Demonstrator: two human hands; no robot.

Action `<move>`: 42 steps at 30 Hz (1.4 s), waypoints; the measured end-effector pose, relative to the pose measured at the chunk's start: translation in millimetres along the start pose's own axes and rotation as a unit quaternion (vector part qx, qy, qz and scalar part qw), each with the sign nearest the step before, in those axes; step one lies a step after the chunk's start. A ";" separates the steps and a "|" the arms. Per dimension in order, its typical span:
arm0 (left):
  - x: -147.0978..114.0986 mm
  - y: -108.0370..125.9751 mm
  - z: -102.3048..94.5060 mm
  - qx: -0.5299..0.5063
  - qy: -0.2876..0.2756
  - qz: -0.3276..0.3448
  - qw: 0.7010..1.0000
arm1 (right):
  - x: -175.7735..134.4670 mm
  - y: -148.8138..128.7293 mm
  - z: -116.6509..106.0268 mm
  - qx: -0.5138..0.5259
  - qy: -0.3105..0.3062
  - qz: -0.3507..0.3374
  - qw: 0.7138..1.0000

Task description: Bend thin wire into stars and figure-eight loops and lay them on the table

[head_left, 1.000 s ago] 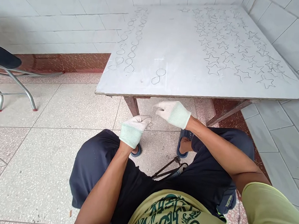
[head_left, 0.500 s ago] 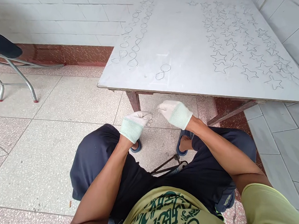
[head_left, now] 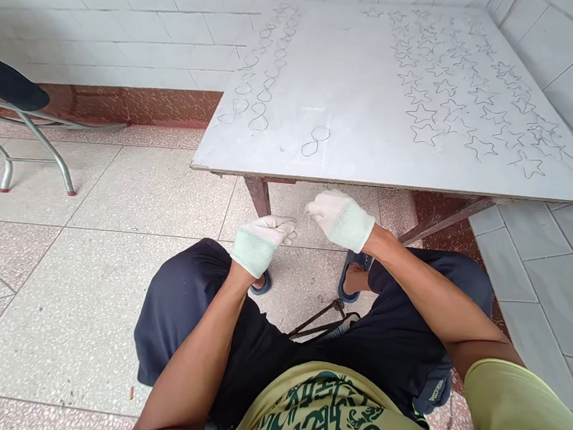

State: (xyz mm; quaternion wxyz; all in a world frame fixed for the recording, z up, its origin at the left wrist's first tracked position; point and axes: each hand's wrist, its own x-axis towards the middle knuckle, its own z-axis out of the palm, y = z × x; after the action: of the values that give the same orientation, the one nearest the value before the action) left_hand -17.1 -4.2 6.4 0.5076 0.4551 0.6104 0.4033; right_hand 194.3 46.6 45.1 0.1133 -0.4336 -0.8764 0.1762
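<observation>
Both my hands wear white gloves with pale green cuffs and hover over my lap, in front of the table edge. My left hand (head_left: 263, 241) is closed, fingertips pinched on a thin wire (head_left: 298, 209). Close by on the right, my right hand (head_left: 337, 217) is also closed, its fingers pinching at the wire's other side. The wire is so fine that its full shape cannot be made out. On the table (head_left: 366, 101) beyond lies a wire figure eight (head_left: 316, 141) near the front edge.
Several wire figure eights (head_left: 259, 115) form two rows on the table's left. Many wire stars (head_left: 424, 133) cover its right side. A metal-legged chair (head_left: 42, 143) with a person's dark-clothed leg (head_left: 12, 84) stands left. A dark metal frame (head_left: 320, 318) sits between my legs.
Both hands have shifted very slightly to the right, still pinching near each other. The view has moved a little. A bit of another person shows at the upper left edge.
</observation>
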 end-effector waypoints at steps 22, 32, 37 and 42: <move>-12.3 18.6 -2.5 0.009 0.047 0.051 0.998 | -2.1 -9.6 -24.3 0.273 0.026 0.125 0.953; -9.0 18.6 1.7 0.023 0.039 0.032 0.998 | -2.3 -17.8 -24.6 0.348 0.009 0.162 0.923; -14.0 20.9 -1.0 0.031 0.023 0.006 0.999 | -0.9 -13.2 -18.5 0.386 0.046 0.184 0.903; -17.7 22.8 -7.1 0.043 0.011 -0.005 0.999 | 0.0 -4.4 -19.4 0.385 0.071 0.200 0.898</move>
State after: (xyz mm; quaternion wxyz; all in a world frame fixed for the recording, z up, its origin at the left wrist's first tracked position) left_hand -19.5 -15.5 33.8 0.4830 0.4692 0.6347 0.3790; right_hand 197.9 48.2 64.6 0.2959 -0.5336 -0.6244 0.4877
